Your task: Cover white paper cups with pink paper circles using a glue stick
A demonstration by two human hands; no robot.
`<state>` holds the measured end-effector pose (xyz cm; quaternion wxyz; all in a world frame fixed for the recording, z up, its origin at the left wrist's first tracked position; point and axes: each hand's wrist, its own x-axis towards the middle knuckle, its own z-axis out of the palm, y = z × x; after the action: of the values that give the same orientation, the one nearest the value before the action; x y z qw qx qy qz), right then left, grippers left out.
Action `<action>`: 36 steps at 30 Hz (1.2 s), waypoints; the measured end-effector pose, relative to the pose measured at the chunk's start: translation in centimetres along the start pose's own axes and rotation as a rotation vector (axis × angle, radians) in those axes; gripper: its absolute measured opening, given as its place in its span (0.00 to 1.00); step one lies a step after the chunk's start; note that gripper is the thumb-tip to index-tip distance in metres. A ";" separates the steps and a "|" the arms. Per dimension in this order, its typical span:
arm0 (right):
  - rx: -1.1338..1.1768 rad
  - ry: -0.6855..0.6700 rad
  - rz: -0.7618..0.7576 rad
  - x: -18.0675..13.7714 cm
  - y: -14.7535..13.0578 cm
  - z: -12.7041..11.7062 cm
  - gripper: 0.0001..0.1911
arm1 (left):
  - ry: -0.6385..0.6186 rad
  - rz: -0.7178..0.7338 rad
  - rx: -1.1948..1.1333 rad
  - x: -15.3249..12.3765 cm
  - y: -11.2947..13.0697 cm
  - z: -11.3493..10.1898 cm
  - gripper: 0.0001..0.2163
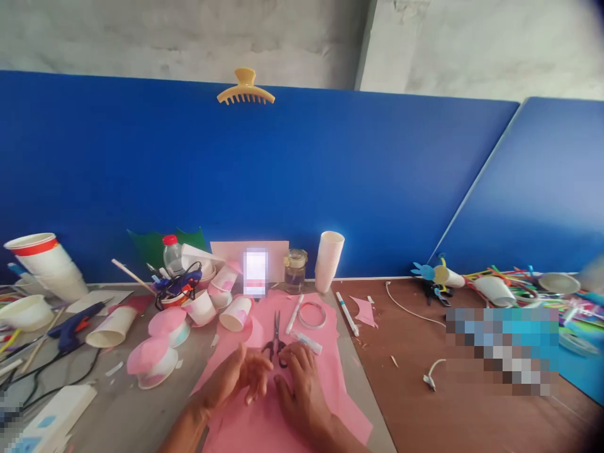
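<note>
Two bare hands over pink paper (325,384) on a table. The left hand (250,374), half-turned upward, is empty, fingers loosely curled. The right hand (302,387) lies palm down, relaxed, fingers at the scissors' (276,330) handles; contact is unclear. The scissors lie on the paper, blades pointing away.

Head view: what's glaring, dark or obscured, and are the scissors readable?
In the head view, the bright screen is washed out and pixelated; mosaic blocks also cover a patch at right and the lower left corner; the upper right corner falls dark; the scissors are readable, if a little soft.
</note>
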<state>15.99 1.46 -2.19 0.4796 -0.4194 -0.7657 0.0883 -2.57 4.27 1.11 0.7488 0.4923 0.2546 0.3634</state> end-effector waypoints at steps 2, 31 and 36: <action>0.003 0.001 0.002 -0.1 0.1 0.1 0.15 | -0.031 -0.027 -0.020 0.2 -0.2 0.2 0.31; -0.267 0.184 0.084 2.6 5.1 -0.5 0.11 | 0.069 -0.045 0.352 0.8 -1.4 -2.0 0.22; -0.391 0.251 0.138 4.6 8.7 -0.9 0.13 | 0.025 -0.063 0.332 0.6 -1.0 -1.7 0.23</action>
<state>20.72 10.07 -3.34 0.4734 -0.5633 -0.6722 -0.0816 -3.17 5.48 -0.47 0.6649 0.5965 0.3358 0.2990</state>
